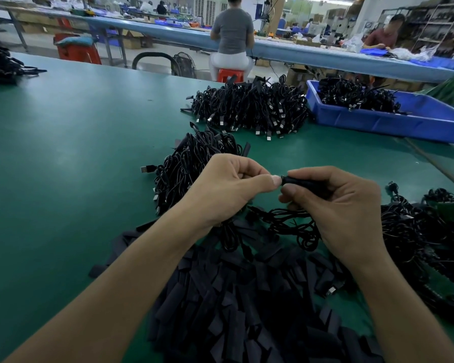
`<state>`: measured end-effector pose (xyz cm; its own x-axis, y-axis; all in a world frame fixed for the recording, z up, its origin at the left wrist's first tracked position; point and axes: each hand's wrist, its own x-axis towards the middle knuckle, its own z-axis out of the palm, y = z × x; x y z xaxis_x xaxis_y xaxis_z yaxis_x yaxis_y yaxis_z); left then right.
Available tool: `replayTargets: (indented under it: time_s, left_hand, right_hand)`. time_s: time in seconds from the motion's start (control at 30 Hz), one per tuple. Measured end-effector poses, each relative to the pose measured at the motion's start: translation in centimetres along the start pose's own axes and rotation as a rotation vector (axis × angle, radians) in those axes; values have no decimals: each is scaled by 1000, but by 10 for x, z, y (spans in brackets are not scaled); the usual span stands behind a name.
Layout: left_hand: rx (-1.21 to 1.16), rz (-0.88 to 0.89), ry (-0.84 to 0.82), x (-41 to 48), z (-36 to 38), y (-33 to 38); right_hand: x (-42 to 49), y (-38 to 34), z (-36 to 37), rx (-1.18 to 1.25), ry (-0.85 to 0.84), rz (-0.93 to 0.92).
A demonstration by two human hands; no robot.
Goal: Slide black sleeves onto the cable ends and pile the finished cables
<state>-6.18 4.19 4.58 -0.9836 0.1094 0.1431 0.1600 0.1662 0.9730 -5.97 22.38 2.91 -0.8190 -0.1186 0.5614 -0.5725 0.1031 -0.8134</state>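
Your left hand [228, 187] pinches the cable end [281, 177] w/ thumb & finger. Only the tip shows. Your right hand [336, 203] is curled round one black sleeve [303, 182]. The sleeve lies flat, long way going left to right, & its mouth faces your left hand. The cable end points right, straight at that mouth. They touch or nearly touch; can't tell if the end is inside yet. The rest of the cable [286, 226] hangs in loops under both hands, over the heap of loose sleeves [233, 297] on the green surface [76, 153].

So the next move looks like a short sideways push: left hand goes right, or right hand goes left, all in one line. Keep end & sleeve lined up, no tilt, or the end may catch on the rim.

The cable pile [194, 169] sits just behind your left hand, so that hand is nearer for the drop. Prob. the finished pile, since black sleeves stick out of it, but not sure.
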Motion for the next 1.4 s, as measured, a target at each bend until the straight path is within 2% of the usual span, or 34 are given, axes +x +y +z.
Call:
replayTargets:
  time_s: [0.3, 0.53, 0.87, 1.4]
  left_hand:
    - [0, -8, -29, 3, -3, -2]
    - [-29, -4, 8, 4, -6, -2]
    - [-26, -19, -25, 0, -5, -1]
    - [-42, -3, -10, 0, -5, -1]
  right_hand:
    - [0, -1, 4, 142, 51, 76]
    - [5, -3, -6, 129, 50, 38]
    - [2, -3, -3, 52, -2, 44]
    - [2, -3, 0, 42, 16, 42]
